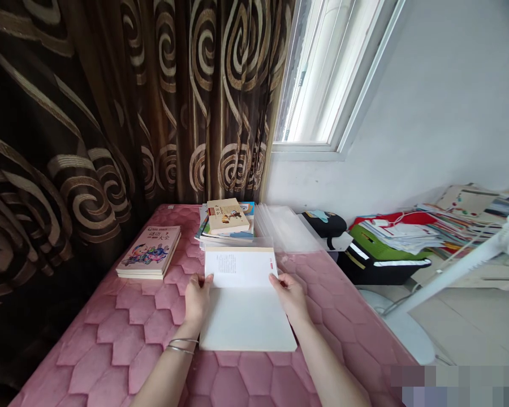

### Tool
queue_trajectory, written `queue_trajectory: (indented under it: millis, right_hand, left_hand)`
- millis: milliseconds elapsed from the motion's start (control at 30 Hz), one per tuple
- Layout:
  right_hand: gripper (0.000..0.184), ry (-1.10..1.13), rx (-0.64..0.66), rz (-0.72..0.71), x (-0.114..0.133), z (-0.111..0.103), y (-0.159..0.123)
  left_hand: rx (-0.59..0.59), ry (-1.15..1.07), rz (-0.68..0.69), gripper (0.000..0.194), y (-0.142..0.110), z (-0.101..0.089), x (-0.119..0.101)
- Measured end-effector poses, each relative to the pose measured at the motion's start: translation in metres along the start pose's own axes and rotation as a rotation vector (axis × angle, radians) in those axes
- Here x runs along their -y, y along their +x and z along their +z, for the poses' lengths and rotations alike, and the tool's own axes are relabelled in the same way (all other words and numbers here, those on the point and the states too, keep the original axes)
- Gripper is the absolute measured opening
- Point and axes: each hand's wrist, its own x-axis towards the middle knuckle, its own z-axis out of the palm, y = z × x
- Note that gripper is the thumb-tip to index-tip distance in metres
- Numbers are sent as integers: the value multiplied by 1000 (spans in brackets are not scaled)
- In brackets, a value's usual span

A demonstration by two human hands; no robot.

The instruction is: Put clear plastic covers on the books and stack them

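A white book (246, 316) lies on a pink quilted surface (123, 328), its far half sitting inside a clear plastic cover (237, 265). My left hand (196, 299) grips the left edge of the cover and book, fingers closed on it. My right hand (289, 294) pinches the right edge in the same way. Two thin bangles (181, 345) circle my left wrist.
A stack of books (228, 220) and clear plastic sleeves (286, 226) sit beyond the white book. A colourful children's book pile (150, 250) lies to the left. A dark swirl-patterned curtain (110, 113) hangs behind. A black bag (377, 263), papers and a white fan stand (449, 265) are right.
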Motion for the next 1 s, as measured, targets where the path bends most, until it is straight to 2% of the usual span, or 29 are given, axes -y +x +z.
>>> queue_trajectory:
  millis: [233,467,733,1000]
  right_hand:
    - [48,12,-13,-20,3,3,2]
    - [46,31,64,-21,8,-7,0]
    - [46,-123,-30,-73,-7,-2,3]
    - [47,12,9,-33,-3,-3,3]
  left_hand:
    - [-2,8,2,35,0,-1,1]
    - [-2,-8,2,42,0,-1,1]
    - [0,-55,16,48,-1,2,0]
    - [74,-151,-1,39,-3,-2,5]
